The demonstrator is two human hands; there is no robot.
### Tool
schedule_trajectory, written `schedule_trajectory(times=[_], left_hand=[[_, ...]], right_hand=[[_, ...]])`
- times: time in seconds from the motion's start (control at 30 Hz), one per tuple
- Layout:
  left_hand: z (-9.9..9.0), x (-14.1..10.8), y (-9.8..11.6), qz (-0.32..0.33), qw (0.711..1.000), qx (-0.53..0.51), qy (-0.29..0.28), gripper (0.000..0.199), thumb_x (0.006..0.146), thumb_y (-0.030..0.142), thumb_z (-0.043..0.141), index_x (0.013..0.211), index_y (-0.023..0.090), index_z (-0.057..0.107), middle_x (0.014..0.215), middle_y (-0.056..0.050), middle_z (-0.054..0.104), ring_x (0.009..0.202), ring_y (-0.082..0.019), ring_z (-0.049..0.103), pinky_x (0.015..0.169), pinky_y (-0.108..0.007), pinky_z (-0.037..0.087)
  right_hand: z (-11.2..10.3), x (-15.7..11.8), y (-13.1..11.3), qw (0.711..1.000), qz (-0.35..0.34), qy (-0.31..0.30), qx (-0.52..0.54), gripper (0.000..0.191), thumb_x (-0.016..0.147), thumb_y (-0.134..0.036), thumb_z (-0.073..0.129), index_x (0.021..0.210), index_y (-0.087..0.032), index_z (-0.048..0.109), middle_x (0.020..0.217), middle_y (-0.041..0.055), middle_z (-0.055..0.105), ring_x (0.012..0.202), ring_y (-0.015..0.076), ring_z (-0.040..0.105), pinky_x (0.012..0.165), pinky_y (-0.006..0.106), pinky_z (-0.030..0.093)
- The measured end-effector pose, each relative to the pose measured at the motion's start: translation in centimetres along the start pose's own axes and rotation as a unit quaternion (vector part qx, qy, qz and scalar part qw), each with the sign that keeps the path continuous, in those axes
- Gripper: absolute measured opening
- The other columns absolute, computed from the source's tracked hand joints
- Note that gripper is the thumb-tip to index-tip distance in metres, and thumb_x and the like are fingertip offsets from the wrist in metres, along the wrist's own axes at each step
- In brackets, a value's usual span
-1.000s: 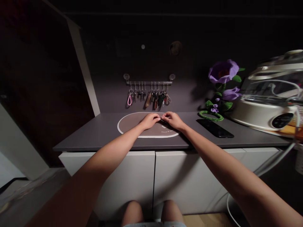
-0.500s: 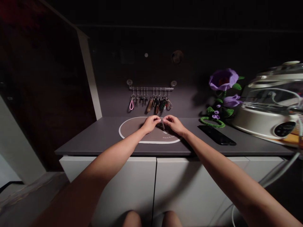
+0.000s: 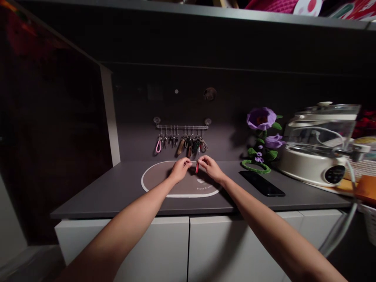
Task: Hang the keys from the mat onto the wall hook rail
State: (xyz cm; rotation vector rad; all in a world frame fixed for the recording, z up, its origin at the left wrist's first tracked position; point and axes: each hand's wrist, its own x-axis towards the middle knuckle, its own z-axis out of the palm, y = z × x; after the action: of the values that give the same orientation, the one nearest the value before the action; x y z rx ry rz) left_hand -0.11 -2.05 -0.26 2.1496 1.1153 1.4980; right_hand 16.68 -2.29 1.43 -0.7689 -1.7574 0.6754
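Observation:
My right hand (image 3: 212, 168) is closed in a pinch above the mat. A small, narrow red-and-silver item (image 3: 197, 167) hangs down from its fingertips, too small to name surely. Close by on the left, my left hand (image 3: 179, 169) is also pinched, and what its fingertips hold, if anything, cannot be made out. Both hands are over a brown oval mat (image 3: 158, 183) with a white rim. Behind them, several key bunches (image 3: 174, 140), one with a pink loop (image 3: 158, 146), hang from a clear hook rail (image 3: 182, 127) on the wall.
A black phone (image 3: 261, 183) lies on the dark counter (image 3: 96, 196) to the right. Behind it stand purple knitted flowers (image 3: 261, 118) with a green ring base. A cream appliance (image 3: 311, 164) with a clear cover is at far right. A shelf (image 3: 176, 11) spans overhead.
The view has tilted up, bringing the shelf into sight. My hands stay close together, slightly farther apart. The hanging item between them showed as thin and metallic; now its red side shows.

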Motion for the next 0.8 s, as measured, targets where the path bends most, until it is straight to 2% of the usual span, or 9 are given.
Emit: schedule_trajectory(times=[0.13,0.3,0.43,0.6,0.8], left_hand=[[-0.2,0.0,-0.5,-0.008,1.0,0.029,0.002,0.015,0.077,0.027,0.046,0.076,0.016,0.056,0.067,0.0,0.058,0.065,-0.012,0.052,0.062,-0.024,0.041],[-0.3,0.0,-0.9,-0.023,0.999,0.034,0.005,0.015,0.077,0.027,0.045,0.074,0.017,0.055,0.065,0.001,0.057,0.063,-0.012,0.051,0.06,-0.023,0.04],[-0.2,0.1,-1.1,-0.04,0.999,0.033,0.006,0.013,0.076,0.025,0.045,0.073,0.017,0.054,0.064,0.001,0.055,0.061,-0.011,0.05,0.06,-0.022,0.039],[-0.2,0.1,-1.3,-0.061,0.998,0.018,0.008,0.012,0.075,0.024,0.045,0.074,0.016,0.054,0.063,0.002,0.053,0.059,-0.01,0.048,0.058,-0.022,0.038],[-0.2,0.1,-1.5,-0.072,0.997,-0.008,0.002,0.011,0.075,0.024,0.045,0.075,0.016,0.053,0.061,0.003,0.05,0.056,-0.009,0.044,0.056,-0.021,0.036]], right_hand=[[-0.7,1.1,0.0,0.999,0.008,0.042,0.026,0.03,0.069,-0.046,0.056,0.074,-0.018,0.049,0.071,-0.0012,0.051,0.068,0.0102,0.047,0.07,0.024,0.041],[-2.0,4.0,-0.5,0.984,0.07,0.096,0.135,0.033,0.062,-0.045,0.062,0.072,-0.019,0.045,0.069,-0.0012,0.05,0.063,0.0096,0.049,0.064,0.026,0.045],[-2.9,7.2,-1.2,0.972,0.103,0.124,0.168,0.026,0.066,-0.038,0.06,0.066,-0.018,0.043,0.058,-0.002,0.047,0.054,0.0085,0.048,0.058,0.026,0.046],[-3.5,10.3,-1.9,0.946,0.154,0.185,0.216,0.008,0.065,-0.019,0.054,0.067,-0.018,0.047,0.059,-0.001,0.053,0.055,0.0096,0.052,0.061,0.028,0.048],[-3.5,12.1,-1.9,0.936,0.172,0.189,0.242,0.006,0.063,-0.011,0.048,0.062,-0.016,0.049,0.05,-0.0012,0.051,0.049,0.0084,0.049,0.059,0.027,0.048]])
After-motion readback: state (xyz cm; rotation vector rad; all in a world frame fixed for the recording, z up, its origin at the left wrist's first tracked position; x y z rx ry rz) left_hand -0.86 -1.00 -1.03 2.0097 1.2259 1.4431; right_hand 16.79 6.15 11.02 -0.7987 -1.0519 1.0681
